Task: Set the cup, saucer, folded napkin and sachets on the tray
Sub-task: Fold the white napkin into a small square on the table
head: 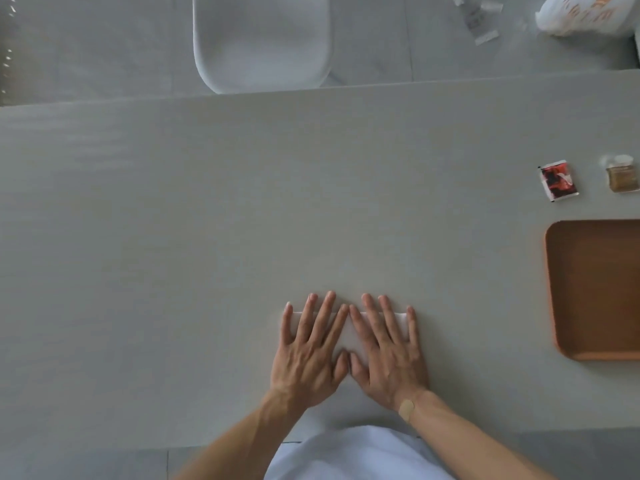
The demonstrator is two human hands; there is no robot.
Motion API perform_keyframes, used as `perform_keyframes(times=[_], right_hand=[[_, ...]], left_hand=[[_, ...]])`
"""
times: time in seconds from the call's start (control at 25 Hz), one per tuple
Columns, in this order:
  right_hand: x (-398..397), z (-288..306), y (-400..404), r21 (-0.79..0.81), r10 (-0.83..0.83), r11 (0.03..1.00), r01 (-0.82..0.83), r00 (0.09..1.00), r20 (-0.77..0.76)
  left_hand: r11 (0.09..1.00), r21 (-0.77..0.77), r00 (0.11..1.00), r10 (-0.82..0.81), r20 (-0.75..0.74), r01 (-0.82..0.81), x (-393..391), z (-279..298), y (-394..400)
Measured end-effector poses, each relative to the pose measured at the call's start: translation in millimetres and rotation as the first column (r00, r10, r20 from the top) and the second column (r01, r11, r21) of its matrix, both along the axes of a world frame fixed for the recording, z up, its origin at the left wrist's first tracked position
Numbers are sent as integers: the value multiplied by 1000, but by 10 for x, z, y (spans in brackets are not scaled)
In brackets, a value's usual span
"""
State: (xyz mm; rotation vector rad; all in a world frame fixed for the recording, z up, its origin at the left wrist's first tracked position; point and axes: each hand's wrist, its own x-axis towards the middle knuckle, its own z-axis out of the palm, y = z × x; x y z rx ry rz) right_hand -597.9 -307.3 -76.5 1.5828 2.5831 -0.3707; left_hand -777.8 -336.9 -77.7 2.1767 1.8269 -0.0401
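On the pale grey matte surface (207, 220), near its front edge, a white folded napkin (346, 336) lies flat under both hands. Left hand (310, 348) and right hand (388, 348) press it, fingers straight and spread, index tips meeting. Well apart at the right, a brown, smooth, round-cornered tray (595, 292) runs off frame; beyond it lie a glossy red sachet (558, 180) and a tan sachet (621, 174). Past the far edge stands a white moulded chair (261, 39) on grey floor tiles.

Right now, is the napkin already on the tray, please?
No, the napkin lies on the table under both flat hands, well apart from the tray at the right.
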Motion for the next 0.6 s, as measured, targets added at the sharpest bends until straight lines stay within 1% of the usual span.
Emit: perform_keyframes(times=[0.24, 0.48, 0.6], right_hand=[[19, -47, 8, -27, 14, 1000, -13, 1000, 13], [-11, 146, 18, -72, -10, 997, 12, 1000, 28], [47, 266, 55, -90, -17, 996, 19, 1000, 19]], left_hand=[[999, -39, 1000, -16, 13, 17, 35, -28, 24], [997, -81, 1000, -12, 26, 14, -3, 147, 30], [995, -102, 998, -9, 70, 16, -87, 236, 104]])
